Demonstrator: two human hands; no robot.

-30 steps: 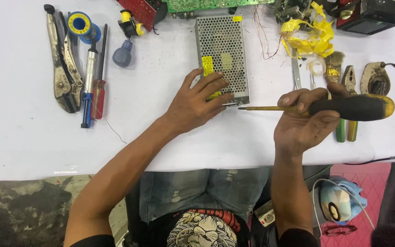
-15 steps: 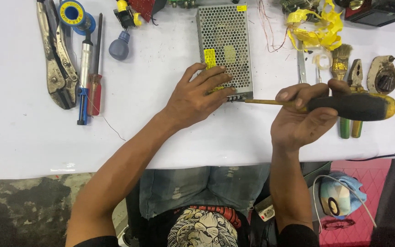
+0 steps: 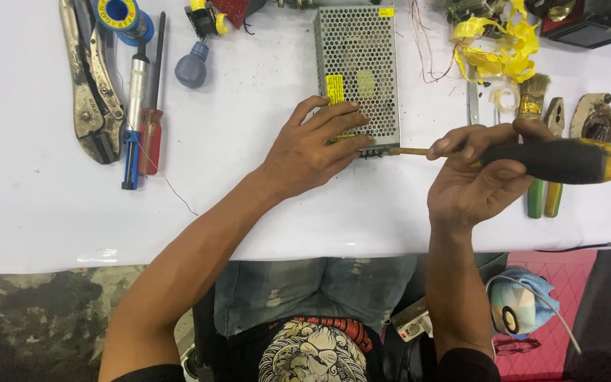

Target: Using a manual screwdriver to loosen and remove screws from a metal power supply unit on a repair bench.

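Observation:
A perforated grey metal box [image 3: 357, 64] with a yellow label lies on the white table [image 3: 235, 191]. My left hand [image 3: 312, 145] rests flat on its near end, fingers spread over the mesh. My right hand [image 3: 479, 180] grips a screwdriver with a black and yellow handle [image 3: 560, 161]. Its shaft lies level and points left, and its tip meets the near right corner of the box.
At the far left lie locking pliers [image 3: 92, 85], a solder spool [image 3: 118, 13], a red screwdriver [image 3: 151, 127] and a blue bulb [image 3: 191, 69]. Yellow tape [image 3: 493, 46], a brush [image 3: 533, 106] and a black device [image 3: 588, 21] sit at the right. A blue mask [image 3: 521, 308] lies below the table edge.
The screwdriver tip has closed in on the box's near right corner. My left hand stays on the box; the view has shifted slightly.

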